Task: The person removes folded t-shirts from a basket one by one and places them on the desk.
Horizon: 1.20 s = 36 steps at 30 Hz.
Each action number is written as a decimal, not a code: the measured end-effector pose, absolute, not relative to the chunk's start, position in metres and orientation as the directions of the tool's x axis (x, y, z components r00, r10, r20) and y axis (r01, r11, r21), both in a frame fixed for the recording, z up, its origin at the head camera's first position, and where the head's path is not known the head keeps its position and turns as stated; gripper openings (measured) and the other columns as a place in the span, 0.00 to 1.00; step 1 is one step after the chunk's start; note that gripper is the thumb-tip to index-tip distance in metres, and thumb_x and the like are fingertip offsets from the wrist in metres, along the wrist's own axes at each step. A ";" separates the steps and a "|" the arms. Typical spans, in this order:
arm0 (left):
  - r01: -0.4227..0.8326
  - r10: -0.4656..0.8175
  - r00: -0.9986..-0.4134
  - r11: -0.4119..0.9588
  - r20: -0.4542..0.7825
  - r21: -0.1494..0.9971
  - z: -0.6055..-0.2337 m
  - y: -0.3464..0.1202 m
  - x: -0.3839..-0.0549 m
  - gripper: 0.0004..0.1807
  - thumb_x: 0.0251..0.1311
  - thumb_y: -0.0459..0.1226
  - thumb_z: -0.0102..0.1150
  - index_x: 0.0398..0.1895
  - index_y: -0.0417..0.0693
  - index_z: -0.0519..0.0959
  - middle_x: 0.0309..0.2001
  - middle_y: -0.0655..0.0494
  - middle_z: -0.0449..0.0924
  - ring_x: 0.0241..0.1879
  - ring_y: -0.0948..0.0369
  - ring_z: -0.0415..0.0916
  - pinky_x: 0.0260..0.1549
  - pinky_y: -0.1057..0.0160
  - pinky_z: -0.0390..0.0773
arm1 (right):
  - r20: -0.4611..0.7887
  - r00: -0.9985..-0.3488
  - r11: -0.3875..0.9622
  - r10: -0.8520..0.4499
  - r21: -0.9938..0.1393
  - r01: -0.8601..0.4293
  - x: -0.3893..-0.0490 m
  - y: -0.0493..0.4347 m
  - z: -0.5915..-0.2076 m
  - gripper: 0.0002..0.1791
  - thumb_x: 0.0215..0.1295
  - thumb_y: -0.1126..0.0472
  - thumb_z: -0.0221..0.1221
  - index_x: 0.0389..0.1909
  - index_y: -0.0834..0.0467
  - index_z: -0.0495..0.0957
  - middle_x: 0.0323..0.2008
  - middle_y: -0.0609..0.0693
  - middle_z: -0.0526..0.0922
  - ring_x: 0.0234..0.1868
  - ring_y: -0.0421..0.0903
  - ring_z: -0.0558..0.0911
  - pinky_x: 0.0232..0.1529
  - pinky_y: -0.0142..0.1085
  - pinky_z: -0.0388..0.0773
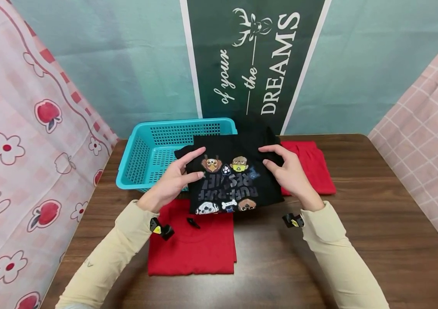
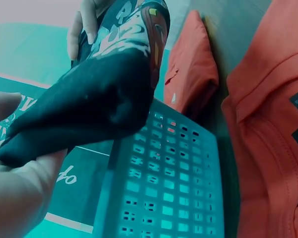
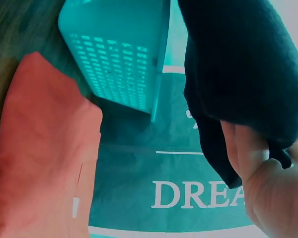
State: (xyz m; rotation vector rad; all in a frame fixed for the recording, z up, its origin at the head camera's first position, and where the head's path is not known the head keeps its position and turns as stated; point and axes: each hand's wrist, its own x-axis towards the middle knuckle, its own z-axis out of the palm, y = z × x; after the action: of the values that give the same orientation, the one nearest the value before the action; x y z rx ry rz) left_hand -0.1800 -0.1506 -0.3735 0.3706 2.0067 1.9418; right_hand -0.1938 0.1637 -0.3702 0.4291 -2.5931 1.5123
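Note:
A folded black T-shirt (image 1: 226,148) with cartoon dogs and lettering on its front is held up above the table. My left hand (image 1: 170,180) grips its left side, thumb and index finger spread over the front. At the opposite side my right hand (image 1: 289,172) holds the cloth the same way. The left wrist view shows the folded edge of the shirt (image 2: 99,99) lying between thumb and fingers. In the right wrist view, fingers of the right hand (image 3: 270,181) reach beneath the black fabric, which partly hides them.
A turquoise plastic basket (image 1: 147,124) stands at the back left, partly behind the shirt. A folded red shirt (image 1: 192,253) lies on the wooden table (image 1: 369,223) in front, another red garment (image 1: 315,167) at the back right. Patterned cloths hang around the table.

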 end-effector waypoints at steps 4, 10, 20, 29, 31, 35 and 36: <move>-0.015 0.429 -0.903 0.050 -0.035 0.999 -0.373 -0.149 -0.177 0.36 0.64 0.30 0.55 0.73 0.61 0.60 0.73 0.63 0.54 0.13 0.61 0.51 0.17 0.65 0.59 | 0.242 -0.952 0.485 -0.186 -0.820 -0.303 -0.191 0.169 -0.370 0.17 0.67 0.66 0.55 0.56 0.55 0.77 0.57 0.55 0.78 0.56 0.50 0.74 0.48 0.28 0.74; 0.005 0.451 -0.892 0.078 -0.031 0.997 -0.375 -0.144 -0.174 0.35 0.64 0.30 0.55 0.73 0.62 0.61 0.73 0.63 0.55 0.16 0.62 0.55 0.20 0.67 0.63 | 0.227 -0.960 0.505 -0.166 -0.816 -0.280 -0.186 0.179 -0.373 0.16 0.67 0.65 0.55 0.55 0.55 0.77 0.56 0.54 0.78 0.55 0.47 0.73 0.46 0.27 0.73; 0.005 0.510 -0.857 0.143 -0.070 0.990 -0.383 -0.134 -0.169 0.35 0.65 0.36 0.57 0.73 0.66 0.60 0.71 0.61 0.56 0.29 0.60 0.66 0.30 0.65 0.72 | 0.203 -0.972 0.540 -0.121 -0.808 -0.236 -0.178 0.198 -0.378 0.15 0.67 0.60 0.57 0.53 0.53 0.79 0.51 0.54 0.81 0.45 0.41 0.72 0.37 0.26 0.72; -0.069 0.586 -0.799 0.135 -0.136 0.988 -0.390 -0.120 -0.164 0.35 0.66 0.33 0.54 0.74 0.65 0.58 0.72 0.57 0.56 0.48 0.57 0.75 0.43 0.59 0.82 | 0.171 -0.983 0.571 -0.073 -0.801 -0.182 -0.167 0.216 -0.385 0.12 0.67 0.57 0.59 0.49 0.53 0.81 0.51 0.53 0.82 0.49 0.34 0.72 0.45 0.28 0.71; -0.069 0.596 -0.790 0.149 -0.145 0.986 -0.393 -0.117 -0.164 0.35 0.66 0.34 0.54 0.73 0.67 0.59 0.72 0.59 0.56 0.44 0.58 0.76 0.45 0.59 0.81 | 0.162 -0.985 0.578 -0.065 -0.798 -0.170 -0.165 0.220 -0.387 0.12 0.67 0.56 0.59 0.49 0.53 0.81 0.52 0.53 0.81 0.49 0.34 0.71 0.47 0.29 0.70; -0.051 0.610 -0.773 0.214 -0.174 0.976 -0.397 -0.113 -0.163 0.34 0.66 0.38 0.56 0.72 0.72 0.59 0.72 0.65 0.54 0.39 0.60 0.75 0.49 0.61 0.75 | 0.154 -0.986 0.581 -0.064 -0.798 -0.162 -0.161 0.227 -0.390 0.12 0.66 0.55 0.59 0.47 0.54 0.81 0.51 0.52 0.80 0.49 0.36 0.71 0.45 0.30 0.71; -0.049 0.615 -0.768 0.223 -0.180 0.974 -0.398 -0.112 -0.163 0.34 0.65 0.38 0.56 0.72 0.72 0.58 0.71 0.65 0.55 0.37 0.57 0.74 0.50 0.59 0.74 | 0.156 -0.986 0.581 -0.066 -0.797 -0.165 -0.160 0.229 -0.391 0.12 0.66 0.55 0.59 0.47 0.54 0.81 0.50 0.51 0.80 0.49 0.36 0.71 0.45 0.30 0.71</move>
State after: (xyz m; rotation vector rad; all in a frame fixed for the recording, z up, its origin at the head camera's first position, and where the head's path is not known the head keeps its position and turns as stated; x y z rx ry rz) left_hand -0.1629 -0.1120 -0.3983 0.5190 1.9578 1.5882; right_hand -0.1600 0.2285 -0.3911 0.1978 -2.6954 1.3755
